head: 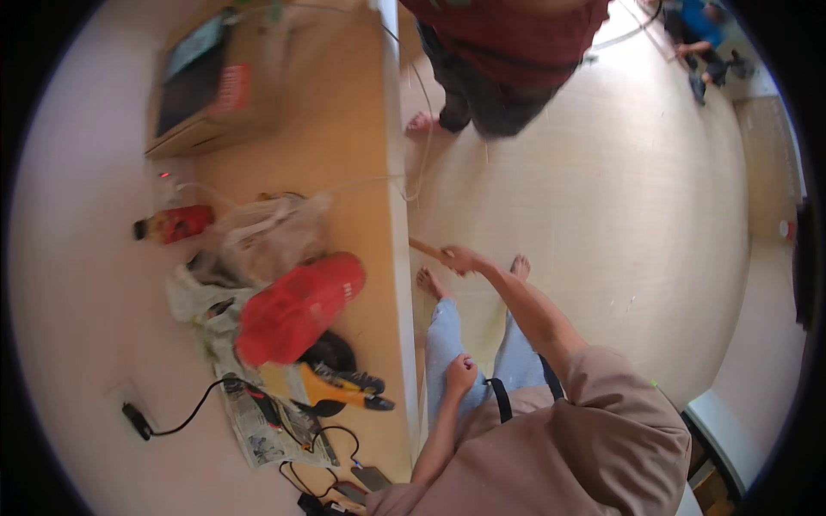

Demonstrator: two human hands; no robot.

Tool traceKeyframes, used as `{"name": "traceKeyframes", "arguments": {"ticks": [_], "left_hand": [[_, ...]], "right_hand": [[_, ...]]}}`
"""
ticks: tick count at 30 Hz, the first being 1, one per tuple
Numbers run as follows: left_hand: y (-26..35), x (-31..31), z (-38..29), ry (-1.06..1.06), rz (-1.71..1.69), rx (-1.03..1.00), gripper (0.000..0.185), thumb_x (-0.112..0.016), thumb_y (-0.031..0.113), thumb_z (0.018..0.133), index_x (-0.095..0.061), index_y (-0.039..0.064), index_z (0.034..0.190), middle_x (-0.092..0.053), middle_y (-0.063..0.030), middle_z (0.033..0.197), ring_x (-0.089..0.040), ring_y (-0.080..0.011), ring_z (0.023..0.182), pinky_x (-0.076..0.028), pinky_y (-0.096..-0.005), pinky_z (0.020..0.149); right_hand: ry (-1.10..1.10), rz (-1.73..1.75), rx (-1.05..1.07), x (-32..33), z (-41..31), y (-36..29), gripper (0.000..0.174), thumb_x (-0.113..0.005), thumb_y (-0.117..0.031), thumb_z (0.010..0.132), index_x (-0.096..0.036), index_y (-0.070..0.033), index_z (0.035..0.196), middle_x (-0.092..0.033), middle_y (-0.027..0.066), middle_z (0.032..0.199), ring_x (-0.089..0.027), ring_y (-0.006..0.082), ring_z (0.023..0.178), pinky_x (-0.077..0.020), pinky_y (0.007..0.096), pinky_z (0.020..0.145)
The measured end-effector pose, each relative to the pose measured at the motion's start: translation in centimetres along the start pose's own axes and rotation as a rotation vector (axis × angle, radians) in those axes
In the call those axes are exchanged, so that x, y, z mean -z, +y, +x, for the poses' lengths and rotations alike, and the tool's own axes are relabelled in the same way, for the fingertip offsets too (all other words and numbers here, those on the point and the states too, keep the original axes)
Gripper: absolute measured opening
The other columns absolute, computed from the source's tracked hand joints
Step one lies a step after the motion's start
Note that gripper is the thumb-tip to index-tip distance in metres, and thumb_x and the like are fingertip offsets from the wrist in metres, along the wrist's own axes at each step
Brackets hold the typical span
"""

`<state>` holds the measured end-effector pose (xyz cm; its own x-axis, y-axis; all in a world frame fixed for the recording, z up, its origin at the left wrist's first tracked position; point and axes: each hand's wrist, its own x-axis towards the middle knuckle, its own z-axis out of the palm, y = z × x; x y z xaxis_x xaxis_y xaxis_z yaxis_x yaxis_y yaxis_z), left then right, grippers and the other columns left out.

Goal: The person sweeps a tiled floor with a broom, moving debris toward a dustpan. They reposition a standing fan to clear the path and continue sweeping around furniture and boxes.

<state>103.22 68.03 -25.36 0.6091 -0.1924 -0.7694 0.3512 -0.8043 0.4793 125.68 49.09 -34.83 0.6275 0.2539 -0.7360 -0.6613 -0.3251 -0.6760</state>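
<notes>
My right hand (461, 258) reaches forward over the floor and grips a wooden strip (426, 248). The strip's far end meets the edge of the wooden counter (368, 213) or passes behind it; I cannot tell which. Over my left thigh, my left hand (462, 373) is curled into a loose fist, and no object shows clearly in it. On the counter beside me lies a red cap (300, 309). Next to the cap is a yellow-and-black tool (335, 390), blurred, with a black round object (335, 355) partly hidden by both.
Newspaper (274, 432), a plastic bag (277, 232), a red-labelled bottle (187, 224), cables and a phone (371, 478) crowd the counter. A cardboard box (239, 116) stands farther along. One person (510, 58) stands ahead; another person (700, 32) is at the far right.
</notes>
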Motion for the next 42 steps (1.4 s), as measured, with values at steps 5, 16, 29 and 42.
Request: {"name": "traceKeyframes", "arguments": {"ticks": [5,16,29,42], "left_hand": [[0.0,-4.4,-1.5,0.119,-0.367,0.119,0.021,-0.056,0.012,0.08,-0.06,0.002,0.098,-0.063,-0.0119,0.074,-0.063,-0.021,0.066,-0.049,-0.032,0.063],[0.1,-4.7,-1.4,-0.194,-0.432,0.238,0.023,-0.052,0.007,0.086,-0.054,0.001,0.108,-0.06,-0.0076,0.082,-0.061,-0.0144,0.072,-0.049,-0.0245,0.059],[1.9,-0.1,0.9,-0.268,-0.49,0.293,0.024,-0.05,0.01,0.089,-0.053,0.001,0.111,-0.058,-0.0068,0.086,-0.059,-0.0133,0.076,-0.047,-0.0233,0.065],[1.9,1.0,2.2,-0.178,-0.635,0.512,0.025,-0.048,0.009,0.089,-0.05,0.0,0.112,-0.057,-0.0081,0.087,-0.059,-0.016,0.078,-0.048,-0.0249,0.067]], "right_hand": [[0.16,0.302,-0.135,1.7,6.4,4.7,0.027,-0.052,-0.02,0.081,-0.059,-0.003,0.1,-0.056,0.0107,0.067,-0.054,0.0159,0.05,-0.0403,0.0301,0.039],[0.648,0.564,-0.489,10.8,-30.0,23.3,0.044,-0.054,-0.023,0.087,-0.046,-0.009,0.128,-0.047,-0.0039,0.064,-0.038,0.0029,0.045,-0.0305,0.0197,0.036],[0.481,0.464,0.16,0.5,-14.8,5.4,0.047,-0.059,-0.023,0.083,-0.048,0.003,0.121,-0.057,0.0194,0.114,-0.056,0.0259,0.106,-0.0421,0.0325,0.091],[0.76,0.602,-0.284,16.1,-11.1,24.6,0.043,-0.06,-0.032,0.085,-0.053,-0.016,0.124,-0.054,-0.0008,0.07,-0.04,0.0046,0.048,-0.0341,0.0202,0.039]]}}
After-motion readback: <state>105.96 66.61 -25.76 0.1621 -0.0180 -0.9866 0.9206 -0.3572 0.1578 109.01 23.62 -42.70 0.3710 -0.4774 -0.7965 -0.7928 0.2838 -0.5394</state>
